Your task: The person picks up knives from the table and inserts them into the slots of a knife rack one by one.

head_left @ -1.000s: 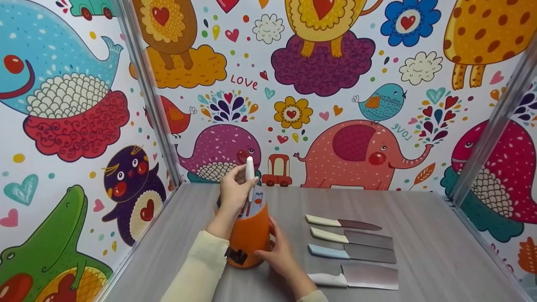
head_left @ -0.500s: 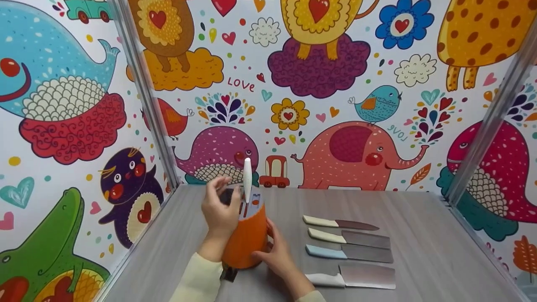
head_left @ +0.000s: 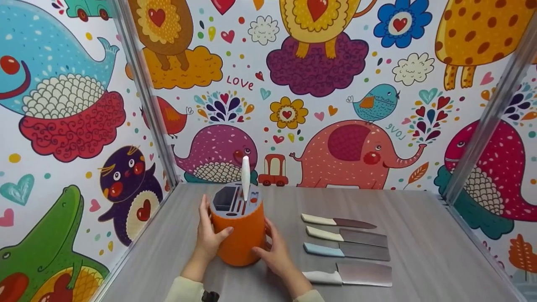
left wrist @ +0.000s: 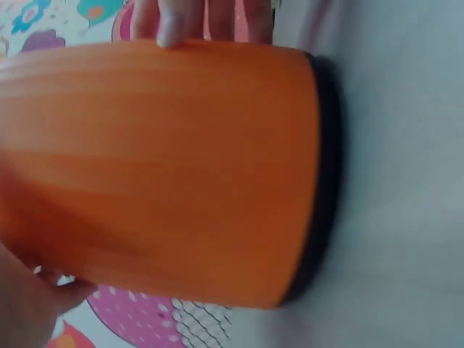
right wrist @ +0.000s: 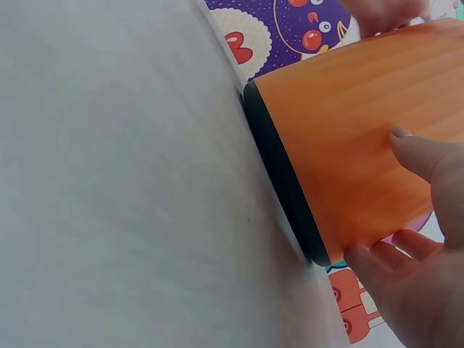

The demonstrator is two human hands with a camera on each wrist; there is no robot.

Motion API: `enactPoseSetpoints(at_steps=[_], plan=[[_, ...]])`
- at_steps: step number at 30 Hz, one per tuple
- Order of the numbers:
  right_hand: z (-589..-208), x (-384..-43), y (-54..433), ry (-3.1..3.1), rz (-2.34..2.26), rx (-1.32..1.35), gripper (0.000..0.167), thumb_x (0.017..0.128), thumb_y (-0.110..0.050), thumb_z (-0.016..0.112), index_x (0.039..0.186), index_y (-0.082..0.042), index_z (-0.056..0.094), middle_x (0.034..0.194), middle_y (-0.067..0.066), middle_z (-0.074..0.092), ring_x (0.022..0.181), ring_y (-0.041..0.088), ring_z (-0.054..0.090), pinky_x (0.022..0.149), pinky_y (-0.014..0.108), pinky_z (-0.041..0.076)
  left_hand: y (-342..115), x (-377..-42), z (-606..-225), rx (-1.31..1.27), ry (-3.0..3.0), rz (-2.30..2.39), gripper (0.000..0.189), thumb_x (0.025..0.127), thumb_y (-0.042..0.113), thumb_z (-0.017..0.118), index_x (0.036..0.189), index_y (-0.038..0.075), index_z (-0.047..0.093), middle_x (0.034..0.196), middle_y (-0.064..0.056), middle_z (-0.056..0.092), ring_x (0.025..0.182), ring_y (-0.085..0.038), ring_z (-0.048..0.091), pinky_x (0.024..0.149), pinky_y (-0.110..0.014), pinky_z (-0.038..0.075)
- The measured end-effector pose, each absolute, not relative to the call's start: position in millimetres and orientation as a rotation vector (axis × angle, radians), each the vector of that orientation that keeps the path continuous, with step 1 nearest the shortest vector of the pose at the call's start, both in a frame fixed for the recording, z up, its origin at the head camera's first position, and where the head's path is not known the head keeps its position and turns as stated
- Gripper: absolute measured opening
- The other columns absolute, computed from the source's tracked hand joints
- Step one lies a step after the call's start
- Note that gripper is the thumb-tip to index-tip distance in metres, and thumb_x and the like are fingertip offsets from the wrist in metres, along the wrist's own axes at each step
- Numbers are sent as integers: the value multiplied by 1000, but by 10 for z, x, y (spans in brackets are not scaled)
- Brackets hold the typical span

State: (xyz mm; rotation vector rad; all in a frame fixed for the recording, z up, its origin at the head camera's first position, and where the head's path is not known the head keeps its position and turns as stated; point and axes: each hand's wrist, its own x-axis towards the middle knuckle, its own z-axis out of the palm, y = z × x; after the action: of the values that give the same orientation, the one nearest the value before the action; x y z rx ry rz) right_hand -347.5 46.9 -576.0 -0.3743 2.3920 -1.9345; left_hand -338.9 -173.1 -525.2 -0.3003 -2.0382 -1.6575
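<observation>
An orange knife block (head_left: 241,239) with a grey slotted top stands upright on the table. Out of one slot sticks a white-handled knife (head_left: 246,178), its blade hidden inside. My left hand (head_left: 207,241) holds the block's left side, thumb on the front. On the opposite side my right hand (head_left: 275,253) grips it, fingers reaching round behind and thumb in front. The right wrist view shows the block's black base (right wrist: 283,174) at the table surface, with the right thumb (right wrist: 417,152) against the orange wall.
Right of the block lie a brown-bladed knife (head_left: 356,223), a cream-handled knife (head_left: 363,237), a blue-handled knife (head_left: 363,251) and a white-handled cleaver (head_left: 364,274), blades pointing right. Cartoon-printed walls (head_left: 323,113) enclose the grey table (head_left: 436,251).
My left hand has let go of the white knife handle, moved left and down, and taken hold of the block's side. The right hand has kept its hold on the block.
</observation>
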Motion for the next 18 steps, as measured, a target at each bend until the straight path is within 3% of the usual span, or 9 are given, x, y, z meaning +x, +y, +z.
enactPoseSetpoints(at_steps=[3,9,11,16,18], plan=[[-5758,-3453,478,2418,-1930,-422,91,91,-23,86,166,-29,34,167,10,45,150,37,48,120,60,44,-1760,-3408,-5348,-291,-2052,-1730,115,84,24,79,170,12,3,173,-20,26,154,-40,35,128,-65,26],[-5823,-3391,471,2429,-1939,-533,92,90,-23,87,165,-19,35,165,16,47,147,41,50,117,62,46,-1792,-3394,-5497,-238,-2125,-1683,121,78,20,90,170,14,11,167,-12,41,141,-23,49,122,-25,36],[-5835,-3391,484,2430,-1941,-539,94,89,-25,89,165,-18,35,165,17,47,147,42,50,117,62,46,-1789,-3391,-5512,-247,-2140,-1660,123,77,19,92,169,12,12,166,-14,42,139,-24,50,123,-28,38],[-5809,-3407,538,2410,-1930,-530,101,86,-33,91,167,-17,32,167,17,43,151,42,46,120,59,44,-1769,-3406,-5517,-275,-2140,-1649,125,76,20,93,168,5,11,165,-19,41,142,-35,49,127,-61,34],[-5777,-3402,570,2381,-1925,-517,105,86,-34,91,168,-16,28,169,19,40,152,44,43,121,60,43,-1760,-3409,-5525,-262,-2139,-1659,125,76,20,94,168,5,11,166,-19,40,143,-36,49,127,-63,33]])
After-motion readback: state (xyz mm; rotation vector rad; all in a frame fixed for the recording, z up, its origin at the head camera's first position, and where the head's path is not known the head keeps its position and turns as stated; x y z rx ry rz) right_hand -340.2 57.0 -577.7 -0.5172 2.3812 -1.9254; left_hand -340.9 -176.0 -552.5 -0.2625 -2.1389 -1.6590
